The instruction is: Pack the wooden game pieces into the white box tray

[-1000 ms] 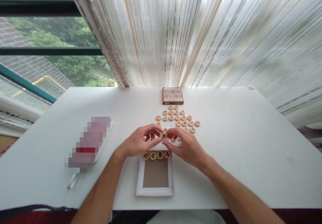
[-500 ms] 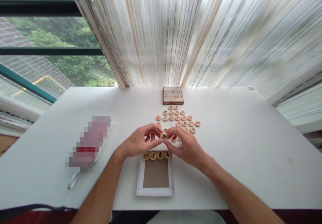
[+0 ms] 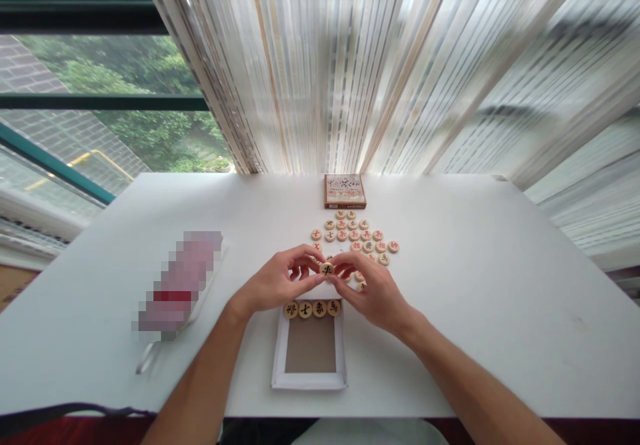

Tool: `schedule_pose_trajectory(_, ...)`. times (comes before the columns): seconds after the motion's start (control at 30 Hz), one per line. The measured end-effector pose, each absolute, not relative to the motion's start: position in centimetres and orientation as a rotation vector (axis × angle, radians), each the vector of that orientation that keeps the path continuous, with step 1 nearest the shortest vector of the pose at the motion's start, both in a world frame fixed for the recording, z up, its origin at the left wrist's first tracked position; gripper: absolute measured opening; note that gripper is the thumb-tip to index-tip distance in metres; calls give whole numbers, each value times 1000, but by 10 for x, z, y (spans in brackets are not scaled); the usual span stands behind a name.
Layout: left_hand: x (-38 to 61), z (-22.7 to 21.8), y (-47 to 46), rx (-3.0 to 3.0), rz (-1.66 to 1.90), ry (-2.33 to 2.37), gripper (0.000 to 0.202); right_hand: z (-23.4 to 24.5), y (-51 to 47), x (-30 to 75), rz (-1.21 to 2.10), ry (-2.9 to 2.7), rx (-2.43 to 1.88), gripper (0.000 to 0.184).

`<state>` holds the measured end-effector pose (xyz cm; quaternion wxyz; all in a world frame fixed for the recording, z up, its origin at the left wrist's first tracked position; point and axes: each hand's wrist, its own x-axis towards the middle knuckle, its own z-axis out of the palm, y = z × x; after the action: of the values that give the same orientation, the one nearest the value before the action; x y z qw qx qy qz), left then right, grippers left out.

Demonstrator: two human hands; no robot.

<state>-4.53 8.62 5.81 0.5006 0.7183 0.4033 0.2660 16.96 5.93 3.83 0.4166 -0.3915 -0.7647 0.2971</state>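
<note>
A round wooden chess piece (image 3: 327, 270) with a black character is pinched between the fingertips of my left hand (image 3: 277, 283) and my right hand (image 3: 374, 290), just above the table. Below my hands lies a shallow white box tray (image 3: 279, 360) with a brown floor. Several pieces (image 3: 312, 309) sit in a row along its far edge. Beyond my hands, a loose cluster of wooden pieces (image 3: 358, 236) with red and black characters is spread on the white table (image 3: 475, 285).
A small brown printed box lid (image 3: 345, 191) lies at the table's far edge, near the striped curtain. A blurred reddish object (image 3: 179, 282) rests on the left side of the table. A window is at the left.
</note>
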Motion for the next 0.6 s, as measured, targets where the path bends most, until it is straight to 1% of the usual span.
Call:
schedule_pose_trajectory(0.13, -45, 58, 86, 1732, 640, 963, 26, 44, 58, 169, 949, -1804, -985, 11)
schedule_pose_trajectory(0.27, -46, 57, 87, 1743, 658, 987, 28, 47, 59, 171, 1118, -1669, -984, 17)
schedule_pose_trajectory(0.37, -48, 57, 87, 1787, 639, 1023, 22, 47, 61, 173, 1268, -1551, -948, 18)
schedule_pose_trajectory(0.5, -51, 57, 87, 1868, 517, 1057, 16, 46, 62, 173, 1360, -1449, -906, 16)
schedule_pose_trajectory(0.6, -54, 57, 88, 1861, 343, 1027, 17, 45, 63, 173, 1376, -1438, -899, 17)
